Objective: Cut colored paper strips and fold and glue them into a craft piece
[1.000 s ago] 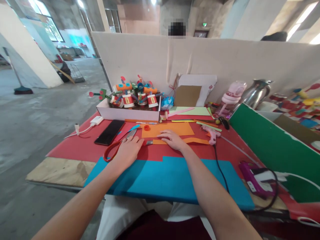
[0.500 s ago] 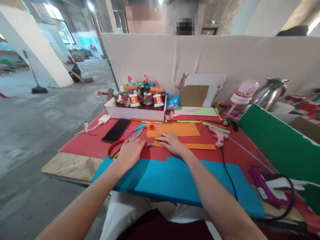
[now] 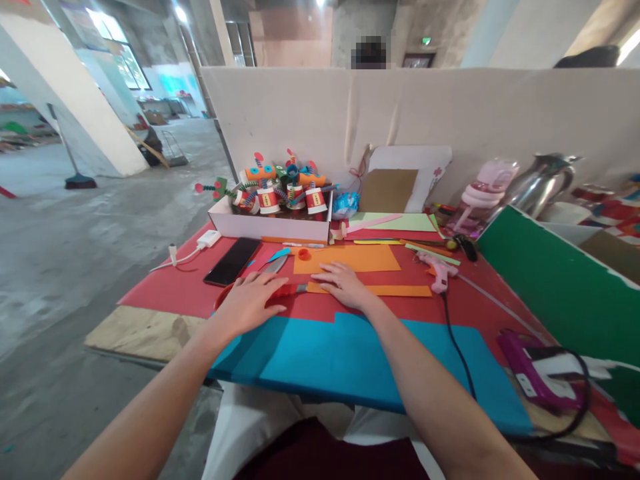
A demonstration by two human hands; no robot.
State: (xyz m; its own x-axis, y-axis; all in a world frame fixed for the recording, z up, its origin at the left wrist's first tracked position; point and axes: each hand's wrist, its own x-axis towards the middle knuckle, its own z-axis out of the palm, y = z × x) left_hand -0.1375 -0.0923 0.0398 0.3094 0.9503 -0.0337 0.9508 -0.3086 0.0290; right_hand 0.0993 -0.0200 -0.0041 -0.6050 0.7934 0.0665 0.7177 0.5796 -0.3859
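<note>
My left hand (image 3: pixel 250 303) hovers open, fingers spread, over the red-handled scissors (image 3: pixel 273 270) lying on the red sheet (image 3: pixel 170 290); it hides most of the handles. My right hand (image 3: pixel 343 283) rests flat, fingers stretched, on a narrow orange paper strip (image 3: pixel 400 291). A wider orange sheet (image 3: pixel 350 259) lies just beyond it, with a small orange cap (image 3: pixel 303 253) at its left corner. A blue sheet (image 3: pixel 350 357) covers the table's near edge under both forearms.
A black phone (image 3: pixel 232 261) with charger lies at left. A white box (image 3: pixel 270 225) holds paper-cup crafts. A pink glue gun (image 3: pixel 437 270) with black cord, a purple device (image 3: pixel 533 373), a pink bottle (image 3: pixel 480 190), a steel kettle (image 3: pixel 543 180) and a green board (image 3: pixel 555 280) stand at right.
My left hand has lifted off the scissors, opened and drawn slightly back toward me. My right hand has stayed on the orange strip.
</note>
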